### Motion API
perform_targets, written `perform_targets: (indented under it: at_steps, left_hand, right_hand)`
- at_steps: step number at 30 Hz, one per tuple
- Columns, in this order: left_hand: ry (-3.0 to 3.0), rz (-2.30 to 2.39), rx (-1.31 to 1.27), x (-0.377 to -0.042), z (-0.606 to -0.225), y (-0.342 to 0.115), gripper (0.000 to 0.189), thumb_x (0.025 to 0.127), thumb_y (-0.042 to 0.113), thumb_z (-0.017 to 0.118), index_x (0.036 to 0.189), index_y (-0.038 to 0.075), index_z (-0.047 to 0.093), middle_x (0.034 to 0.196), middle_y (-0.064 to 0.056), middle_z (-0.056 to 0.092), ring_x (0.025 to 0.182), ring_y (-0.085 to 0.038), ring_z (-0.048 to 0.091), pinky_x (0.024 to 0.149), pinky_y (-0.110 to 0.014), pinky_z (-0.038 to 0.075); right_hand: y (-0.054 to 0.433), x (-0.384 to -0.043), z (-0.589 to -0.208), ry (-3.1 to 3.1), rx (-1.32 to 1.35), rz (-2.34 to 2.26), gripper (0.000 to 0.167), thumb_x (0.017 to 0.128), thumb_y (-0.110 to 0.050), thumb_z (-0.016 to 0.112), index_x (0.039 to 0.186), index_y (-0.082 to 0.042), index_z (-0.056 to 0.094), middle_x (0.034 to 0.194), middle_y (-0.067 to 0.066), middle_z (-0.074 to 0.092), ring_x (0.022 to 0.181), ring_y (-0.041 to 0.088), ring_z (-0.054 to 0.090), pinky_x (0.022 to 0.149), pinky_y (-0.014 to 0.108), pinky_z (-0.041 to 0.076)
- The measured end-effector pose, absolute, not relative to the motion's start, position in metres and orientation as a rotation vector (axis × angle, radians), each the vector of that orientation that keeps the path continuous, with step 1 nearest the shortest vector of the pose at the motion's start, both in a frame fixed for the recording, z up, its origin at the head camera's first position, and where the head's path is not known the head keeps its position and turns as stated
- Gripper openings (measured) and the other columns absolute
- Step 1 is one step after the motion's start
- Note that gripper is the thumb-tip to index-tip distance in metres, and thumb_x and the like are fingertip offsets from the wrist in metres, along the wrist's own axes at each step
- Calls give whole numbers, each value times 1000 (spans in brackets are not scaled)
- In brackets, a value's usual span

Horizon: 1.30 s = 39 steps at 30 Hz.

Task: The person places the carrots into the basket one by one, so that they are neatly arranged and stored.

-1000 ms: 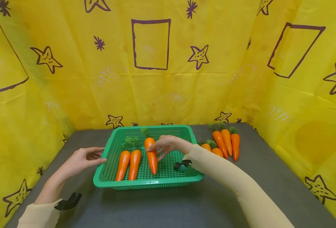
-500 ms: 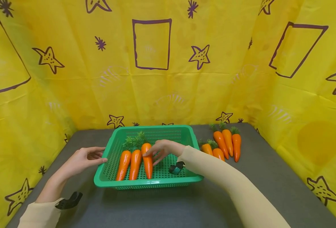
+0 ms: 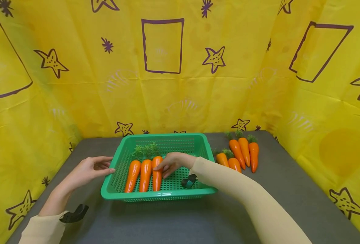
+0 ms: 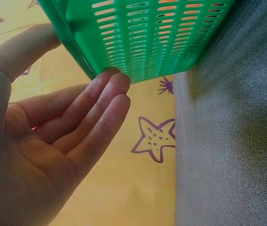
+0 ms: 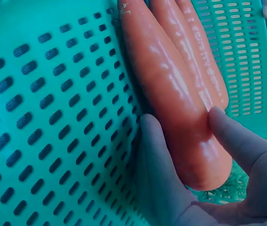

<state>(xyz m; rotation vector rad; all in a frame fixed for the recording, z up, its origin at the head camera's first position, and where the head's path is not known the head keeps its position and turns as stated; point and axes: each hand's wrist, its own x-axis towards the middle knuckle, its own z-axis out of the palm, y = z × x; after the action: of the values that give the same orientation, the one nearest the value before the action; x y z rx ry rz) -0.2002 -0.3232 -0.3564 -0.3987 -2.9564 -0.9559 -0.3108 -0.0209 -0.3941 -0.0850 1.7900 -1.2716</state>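
Observation:
A green perforated plastic basket [image 3: 186, 194] holds three orange carrots with feathery green tops, side by side in its left half. The rightmost carrot [image 3: 157, 179] is pinched by my right hand [image 3: 174, 162], thumb on one side and fingers on the other, near its thick end in the right wrist view. Next to it lie the middle carrot [image 3: 145, 176] and the left carrot [image 3: 132, 176]. At the basket's left rim, my left hand [image 3: 86, 171] touches with thumb and fingertips spread apart. In the left wrist view its fingers [image 4: 103, 117] reach the outer wall.
On the dark grey table [image 3: 167, 223], three more carrots [image 3: 244, 152] lie behind and right of the basket. Others [image 3: 222, 159] sit closer to its right wall, partly hidden by the right sleeve. A yellow patterned cloth [image 3: 161, 101] encloses the back and sides.
The right hand has moved the third carrot left and toward me, down beside the other two in the basket. The left hand has stayed at the rim.

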Motion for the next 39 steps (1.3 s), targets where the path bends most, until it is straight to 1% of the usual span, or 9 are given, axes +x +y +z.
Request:
perform_targets:
  at_steps: [5, 14, 19, 23, 26, 27, 30, 34, 39]
  left_hand:
    - [-2956, -963, -395, -201, -357, -323, 61, 86, 41, 69, 130, 1, 56, 103, -7, 69, 90, -18, 65, 72, -26, 52]
    - [-2952, -966, -398, -200, -358, -322, 60, 86, 40, 68, 129, 0, 56, 102, -7, 69, 89, -19, 65, 72, -25, 52]
    - [-2945, -965, -407, -200, -358, -322, 60, 86, 39, 69, 129, 0, 57, 101, -7, 69, 88, -17, 65, 72, -24, 52]
    - [-2937, -964, -418, -200, -358, -322, 58, 86, 38, 70, 128, 0, 57, 101, -7, 69, 86, -15, 66, 72, -24, 52]
    - [-2938, -961, -419, -200, -357, -322, 58, 85, 38, 70, 127, 0, 58, 101, -7, 69, 86, -15, 65, 71, -24, 52]
    - [-2938, -959, -417, -200, -357, -322, 58, 85, 38, 70, 127, 0, 58, 101, -7, 69, 86, -15, 65, 72, -24, 52]
    - [-2943, -958, -413, -201, -357, -322, 59, 85, 39, 70, 128, -1, 57, 101, -7, 69, 87, -16, 65, 72, -24, 52]
    - [-2946, -957, -407, -201, -357, -323, 59, 86, 39, 69, 128, 0, 57, 101, -7, 69, 88, -17, 65, 72, -24, 52]
    - [-2947, -956, -407, -200, -356, -323, 59, 86, 39, 69, 129, 0, 57, 102, -7, 69, 88, -16, 65, 73, -25, 52]
  right_hand:
    - [-20, -310, -393, 1818, -84, -1258, 35, 86, -12, 71, 114, 5, 59, 99, 19, 66, 85, 29, 67, 79, 37, 56]
    - [-18, -307, -390, 1849, -81, -1246, 44, 86, -9, 70, 123, 8, 54, 100, 21, 66, 95, 31, 68, 84, 39, 54]
    - [-17, -307, -389, 1887, -84, -1236, 53, 85, -9, 70, 129, 10, 47, 105, 24, 64, 95, 33, 68, 80, 39, 56]
    - [-18, -306, -388, 1907, -70, -1236, 69, 84, -8, 72, 139, 8, 33, 104, 24, 61, 93, 33, 68, 78, 38, 56]
    - [-17, -306, -386, 1914, -69, -1228, 75, 83, -7, 72, 142, 6, 28, 102, 23, 61, 92, 33, 68, 78, 39, 56]
    - [-16, -306, -385, 1919, -74, -1221, 74, 83, -8, 72, 141, 7, 29, 101, 23, 61, 92, 34, 68, 79, 40, 56]
    - [-14, -306, -382, 1924, -87, -1204, 85, 83, -8, 73, 147, 5, 18, 101, 24, 61, 95, 35, 67, 81, 41, 55]
    - [-7, -307, -374, 1923, -112, -1195, 95, 84, -8, 71, 151, 1, 4, 106, 26, 61, 101, 37, 65, 84, 42, 54]
    - [6, -312, -363, 1943, -118, -1224, 98, 85, -10, 71, 152, -2, -1, 114, 28, 61, 107, 38, 63, 87, 43, 53]
